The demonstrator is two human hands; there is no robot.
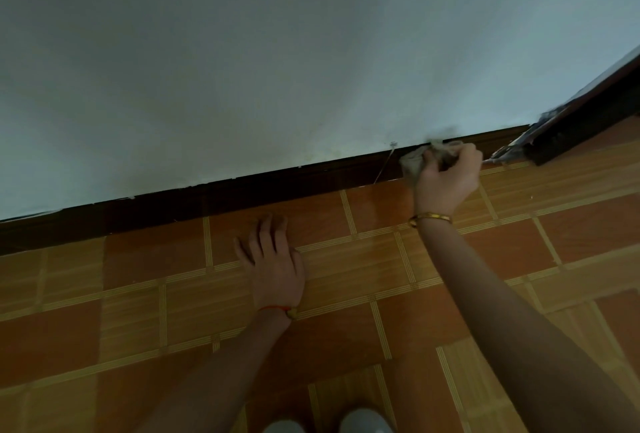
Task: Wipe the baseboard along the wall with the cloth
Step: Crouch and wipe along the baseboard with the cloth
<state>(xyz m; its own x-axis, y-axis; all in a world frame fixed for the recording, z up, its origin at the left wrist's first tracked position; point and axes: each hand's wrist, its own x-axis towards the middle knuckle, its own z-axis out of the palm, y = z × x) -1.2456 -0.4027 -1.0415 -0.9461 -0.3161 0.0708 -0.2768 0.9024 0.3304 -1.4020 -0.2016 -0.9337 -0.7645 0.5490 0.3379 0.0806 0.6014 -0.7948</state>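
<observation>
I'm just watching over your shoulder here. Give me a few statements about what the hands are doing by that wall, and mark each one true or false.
1. The right hand grips the cloth against the dark baseboard. True.
2. The left hand also holds a cloth. False: it holds nothing and rests flat, fingers spread, on the tiled floor.
3. The right wrist wears a gold bangle. True.
4. The cloth is at the left end of the baseboard. False: it is toward the right, near the dark door frame.
5. The wall above the baseboard is brown. False: it is a pale, whitish wall.
</observation>
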